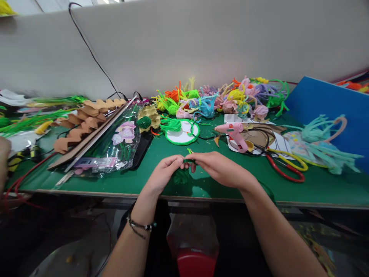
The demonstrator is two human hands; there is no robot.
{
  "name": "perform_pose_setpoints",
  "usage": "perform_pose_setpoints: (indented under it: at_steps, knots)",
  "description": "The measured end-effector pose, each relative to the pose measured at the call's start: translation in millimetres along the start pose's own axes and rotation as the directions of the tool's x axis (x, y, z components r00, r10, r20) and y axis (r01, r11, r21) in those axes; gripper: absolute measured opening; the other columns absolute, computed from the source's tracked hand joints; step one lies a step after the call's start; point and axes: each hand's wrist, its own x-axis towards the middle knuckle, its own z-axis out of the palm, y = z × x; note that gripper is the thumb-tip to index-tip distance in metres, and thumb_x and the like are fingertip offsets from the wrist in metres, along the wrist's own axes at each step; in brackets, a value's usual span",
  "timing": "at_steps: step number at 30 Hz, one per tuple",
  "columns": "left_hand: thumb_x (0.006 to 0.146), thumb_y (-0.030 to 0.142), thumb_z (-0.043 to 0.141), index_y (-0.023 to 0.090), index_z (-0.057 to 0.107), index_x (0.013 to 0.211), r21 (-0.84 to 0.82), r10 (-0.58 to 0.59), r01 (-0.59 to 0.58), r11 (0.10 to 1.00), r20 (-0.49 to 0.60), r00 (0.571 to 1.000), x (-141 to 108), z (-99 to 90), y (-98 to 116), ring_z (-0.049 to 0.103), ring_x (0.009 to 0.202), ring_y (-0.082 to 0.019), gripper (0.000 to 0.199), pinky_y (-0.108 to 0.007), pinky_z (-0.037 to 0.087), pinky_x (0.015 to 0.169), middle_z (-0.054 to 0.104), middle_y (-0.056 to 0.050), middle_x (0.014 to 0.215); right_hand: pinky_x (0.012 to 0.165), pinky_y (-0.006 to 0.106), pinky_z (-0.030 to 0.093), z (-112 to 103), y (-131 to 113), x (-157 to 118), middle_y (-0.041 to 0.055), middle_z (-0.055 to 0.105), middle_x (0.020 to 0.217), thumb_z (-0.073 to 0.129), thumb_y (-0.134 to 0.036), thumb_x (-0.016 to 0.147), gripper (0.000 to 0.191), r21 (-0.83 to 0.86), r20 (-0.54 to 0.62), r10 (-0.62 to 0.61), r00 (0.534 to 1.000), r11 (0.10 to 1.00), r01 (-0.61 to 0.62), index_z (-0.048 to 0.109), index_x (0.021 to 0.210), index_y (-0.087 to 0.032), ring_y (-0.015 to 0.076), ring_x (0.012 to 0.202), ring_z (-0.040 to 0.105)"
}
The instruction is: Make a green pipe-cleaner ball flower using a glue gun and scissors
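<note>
Green strand mostly hidden between both hands.

green table | white green-rimmed disc | pipe-cleaner bundles | red-handled scissors

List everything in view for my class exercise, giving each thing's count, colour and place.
Table: one, green, beneath the materials
Wall: one, grey, behind
Fuzzy bundles: many, mixed colours, table's back
White disc: one, green-rimmed, middle
Glue gun: one, pink, right of disc
Scissors: apparently one pair, red and yellow handles, right
Blue panel: one, blue, right
Clear bag: one, transparent, left of disc
Scalloped strips: several, brown, left
Green stems: many, green, far left
Green piece: one, green, at fingertips
Left hand: one, bare, pinching piece
Right hand: one, bare, beside it
</note>
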Motion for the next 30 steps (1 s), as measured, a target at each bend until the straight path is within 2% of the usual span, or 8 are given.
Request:
perform_pose_setpoints:
  at_steps: [4, 7, 11, 14, 17, 20, 24, 30]
  knots:
    - [0.06, 0.05, 0.07, 0.015, 0.051, 0.049, -0.083, -0.108, 0.113, 0.99, 0.059, 0.992, -1.1, 1.0, 2.4, 0.047, 0.061, -0.01, 0.041, -0.02, 0.034, 0.061, 0.055, 0.002, 0.057, 0.068, 0.021, 0.044, -2.8, 0.6, -1.1, 0.0036, 0.069, 0.085, 0.038, -0.006, 0.083, 0.034, 0.117, 0.055, -0.014, 0.998, 0.993, 0.007, 0.054, 0.113, -0.014, 0.0111, 0.074, 0.061]
    - [0.059, 0.048, 0.071, 0.015, 0.052, 0.049, -0.113, -0.149, 0.16, 0.981, 0.1, 0.984, -1.7, -1.6, 3.8, 0.049, 0.062, -0.01, 0.04, -0.02, 0.035, 0.059, 0.055, 0.001, 0.057, 0.067, 0.021, 0.043, -1.3, -0.1, -1.6, 0.0038, 0.069, 0.09, 0.042, -0.006, 0.082, 0.034, 0.097, 0.071, 0.011, 0.997, 0.995, -0.018, 0.054, 0.112, -0.015, 0.0114, 0.074, 0.062]
    - [0.056, 0.046, 0.074, 0.015, 0.052, 0.05, -0.162, -0.186, 0.194, 0.968, 0.063, 0.981, -1.5, -3.7, 1.7, 0.053, 0.066, -0.012, 0.039, -0.02, 0.036, 0.059, 0.057, 0.001, 0.059, 0.067, 0.026, 0.045, 4.1, -3.6, -1.7, 0.0053, 0.07, 0.094, 0.045, -0.013, 0.085, 0.028, -0.081, 0.018, 0.071, 0.997, 0.994, -0.069, 0.059, 0.109, -0.018, 0.0158, 0.076, 0.064]
    - [0.055, 0.044, 0.075, 0.015, 0.051, 0.05, -0.203, -0.201, 0.209, 0.956, 0.06, 0.978, -0.9, -2.8, -0.3, 0.054, 0.063, -0.012, 0.038, -0.021, 0.037, 0.058, 0.057, 0.001, 0.058, 0.066, 0.027, 0.046, 8.1, -5.4, -1.1, 0.0066, 0.069, 0.099, 0.046, -0.01, 0.084, 0.029, -0.242, -0.05, 0.034, 0.998, 0.969, -0.045, 0.061, 0.107, -0.019, 0.0187, 0.083, 0.065]
    - [0.055, 0.042, 0.075, 0.014, 0.051, 0.05, -0.235, -0.206, 0.216, 0.948, 0.068, 0.976, -0.5, -1.5, -0.2, 0.053, 0.061, -0.012, 0.037, -0.022, 0.037, 0.057, 0.056, 0.0, 0.057, 0.061, 0.025, 0.045, 10.2, -5.3, -0.5, 0.0065, 0.071, 0.092, 0.048, -0.012, 0.083, 0.024, -0.361, -0.086, -0.016, 0.996, 0.933, -0.016, 0.064, 0.1, -0.019, 0.0181, 0.078, 0.066]
    - [0.055, 0.042, 0.075, 0.015, 0.05, 0.049, -0.237, -0.19, 0.202, 0.95, 0.072, 0.979, -0.8, -0.3, 1.5, 0.051, 0.057, -0.01, 0.037, -0.022, 0.037, 0.058, 0.054, 0.001, 0.055, 0.058, 0.024, 0.042, 11.3, -3.7, -0.5, 0.0067, 0.071, 0.084, 0.048, -0.017, 0.085, 0.018, -0.41, -0.117, -0.069, 0.991, 0.912, 0.015, 0.065, 0.091, -0.018, 0.0174, 0.072, 0.065]
    - [0.058, 0.047, 0.072, 0.015, 0.052, 0.05, -0.141, -0.129, 0.133, 0.981, 0.042, 0.991, -1.5, 2.3, 2.5, 0.048, 0.058, -0.01, 0.039, -0.022, 0.037, 0.061, 0.054, 0.002, 0.056, 0.057, 0.022, 0.04, 13.3, 0.3, -0.2, 0.006, 0.07, 0.08, 0.044, -0.019, 0.087, 0.02, -0.376, -0.174, -0.129, 0.976, 0.925, 0.055, 0.064, 0.088, -0.017, 0.0165, 0.07, 0.064]
    - [0.068, 0.049, 0.062, 0.016, 0.055, 0.054, 0.056, 0.065, -0.065, 0.996, 0.003, 0.998, -1.6, 8.4, 0.2, 0.048, 0.061, -0.011, 0.037, -0.022, 0.038, 0.065, 0.053, 0.001, 0.058, 0.058, 0.019, 0.038, 15.3, 3.4, 3.5, 0.0029, 0.062, 0.068, 0.04, -0.021, 0.088, 0.025, -0.111, -0.28, -0.134, 0.951, 0.988, 0.107, 0.059, 0.074, -0.014, 0.0105, 0.062, 0.055]
